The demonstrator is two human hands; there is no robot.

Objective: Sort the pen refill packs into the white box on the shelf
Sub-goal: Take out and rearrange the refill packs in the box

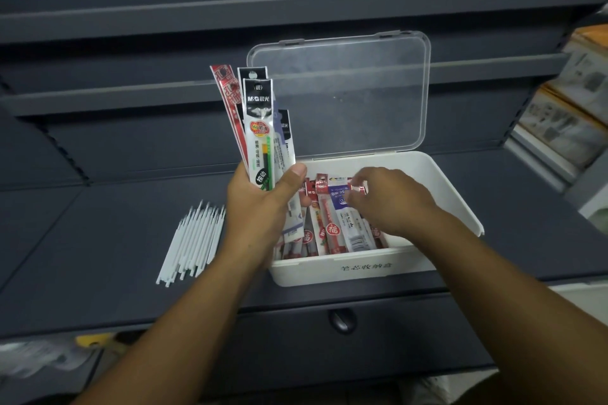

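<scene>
The white box [348, 268] sits on the dark shelf [98, 200] with its clear lid [342, 92] standing open at its far edge. Inside the box, a row of pen refill packs [332, 227] lies side by side, mostly red, with one blue-and-white pack on top near the middle.

The left hand [260, 204] is over the box's left edge. Its fingers and thumb are curled round the lower ends of a fanned bunch of refill packs [260, 128]. The bunch stands upright above the box's left wall, a black-topped pack in front and red ones behind.

The right hand [391, 200] reaches into the box from its right side. Its fingers are bent and the thumb and forefinger are closed on the red top end of a pack lying in the row; how firmly it pinches cannot be told.

Left of the box, apart from it, a bundle of loose white refills [194, 240] lies on the shelf.
</scene>
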